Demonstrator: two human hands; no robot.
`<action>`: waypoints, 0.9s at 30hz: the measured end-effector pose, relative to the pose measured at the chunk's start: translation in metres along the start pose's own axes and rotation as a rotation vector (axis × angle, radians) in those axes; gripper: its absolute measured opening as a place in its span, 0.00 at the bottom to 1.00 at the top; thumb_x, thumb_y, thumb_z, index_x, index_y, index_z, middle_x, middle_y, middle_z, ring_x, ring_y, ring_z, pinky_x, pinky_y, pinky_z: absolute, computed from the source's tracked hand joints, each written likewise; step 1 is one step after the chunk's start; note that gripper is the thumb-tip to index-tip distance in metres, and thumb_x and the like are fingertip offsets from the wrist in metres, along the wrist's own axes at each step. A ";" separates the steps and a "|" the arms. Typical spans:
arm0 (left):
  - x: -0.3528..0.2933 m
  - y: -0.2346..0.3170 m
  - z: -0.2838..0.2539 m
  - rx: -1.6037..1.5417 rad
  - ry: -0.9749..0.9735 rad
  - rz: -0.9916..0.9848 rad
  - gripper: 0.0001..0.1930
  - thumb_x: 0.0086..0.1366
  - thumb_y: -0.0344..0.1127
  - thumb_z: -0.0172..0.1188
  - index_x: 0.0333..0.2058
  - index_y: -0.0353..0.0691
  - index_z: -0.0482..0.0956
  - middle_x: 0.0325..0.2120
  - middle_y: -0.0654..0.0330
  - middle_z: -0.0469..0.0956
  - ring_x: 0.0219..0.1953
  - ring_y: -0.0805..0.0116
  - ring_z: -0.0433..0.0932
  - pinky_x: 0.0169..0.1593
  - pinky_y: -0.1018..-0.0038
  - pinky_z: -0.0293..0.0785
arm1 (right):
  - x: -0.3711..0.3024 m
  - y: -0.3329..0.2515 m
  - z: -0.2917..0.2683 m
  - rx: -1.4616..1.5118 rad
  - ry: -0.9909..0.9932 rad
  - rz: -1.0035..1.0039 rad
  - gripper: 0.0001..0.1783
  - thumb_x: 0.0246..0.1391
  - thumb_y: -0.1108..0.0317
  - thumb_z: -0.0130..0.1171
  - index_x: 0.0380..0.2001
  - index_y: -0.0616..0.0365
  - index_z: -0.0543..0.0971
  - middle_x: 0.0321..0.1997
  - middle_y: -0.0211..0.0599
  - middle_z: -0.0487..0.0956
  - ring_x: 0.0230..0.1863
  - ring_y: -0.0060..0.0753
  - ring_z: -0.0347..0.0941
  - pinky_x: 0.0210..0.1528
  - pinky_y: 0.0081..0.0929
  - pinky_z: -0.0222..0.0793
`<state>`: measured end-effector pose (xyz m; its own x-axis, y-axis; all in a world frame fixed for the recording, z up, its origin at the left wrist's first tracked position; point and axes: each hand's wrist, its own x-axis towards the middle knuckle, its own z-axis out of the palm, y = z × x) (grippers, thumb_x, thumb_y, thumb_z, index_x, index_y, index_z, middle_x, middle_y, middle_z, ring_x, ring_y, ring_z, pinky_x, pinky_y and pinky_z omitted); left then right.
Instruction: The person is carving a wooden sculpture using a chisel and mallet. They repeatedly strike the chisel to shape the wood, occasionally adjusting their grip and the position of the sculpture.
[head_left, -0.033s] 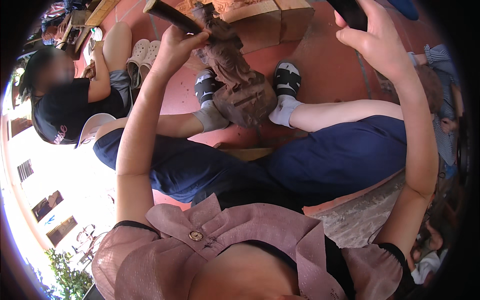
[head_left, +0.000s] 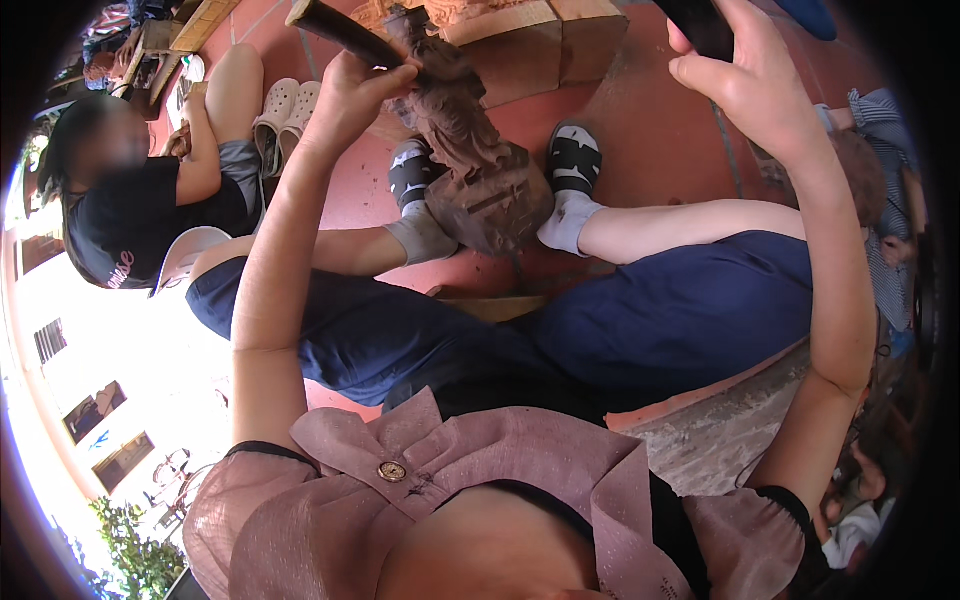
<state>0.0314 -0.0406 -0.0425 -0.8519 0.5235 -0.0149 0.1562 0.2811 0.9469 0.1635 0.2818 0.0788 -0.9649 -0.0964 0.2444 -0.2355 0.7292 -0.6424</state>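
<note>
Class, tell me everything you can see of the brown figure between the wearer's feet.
The brown figure looks carved, perhaps from wood, with a matte, rough surface. It has a narrow upper part, robe-like folds and a chunky, faceted base. The base is on the red tiled floor, close between the socked feet; the top points away from the wearer. The left hand is beside the upper part; contact and tilt are unclear.

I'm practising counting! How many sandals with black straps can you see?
2: the left sandal and the right sandal, on either side of the carved figure. Others may be hidden.
</note>
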 end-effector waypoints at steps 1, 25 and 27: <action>0.000 -0.001 -0.001 -0.006 -0.011 -0.010 0.09 0.60 0.30 0.63 0.38 0.33 0.78 0.29 0.60 0.79 0.33 0.74 0.78 0.37 0.77 0.76 | 0.003 0.009 -0.001 0.028 -0.018 0.026 0.28 0.35 0.76 0.56 0.47 0.66 0.71 0.26 0.37 0.73 0.29 0.29 0.70 0.34 0.26 0.66; -0.012 0.002 0.017 0.235 0.137 0.020 0.08 0.60 0.27 0.62 0.37 0.33 0.76 0.28 0.60 0.80 0.32 0.75 0.78 0.39 0.77 0.76 | 0.047 0.016 0.017 -0.005 0.211 -0.564 0.25 0.39 0.78 0.61 0.45 0.61 0.71 0.37 0.44 0.76 0.41 0.38 0.75 0.46 0.30 0.68; -0.012 -0.005 0.015 0.231 0.143 0.065 0.10 0.58 0.34 0.65 0.36 0.36 0.78 0.24 0.59 0.81 0.29 0.74 0.81 0.35 0.76 0.75 | 0.046 0.012 0.020 -0.021 0.226 -0.572 0.24 0.39 0.77 0.61 0.45 0.61 0.71 0.37 0.44 0.76 0.40 0.39 0.75 0.46 0.31 0.68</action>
<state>0.0478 -0.0365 -0.0522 -0.8957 0.4322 0.1046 0.3087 0.4351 0.8458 0.1142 0.2732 0.0677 -0.6374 -0.3316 0.6956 -0.7039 0.6177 -0.3506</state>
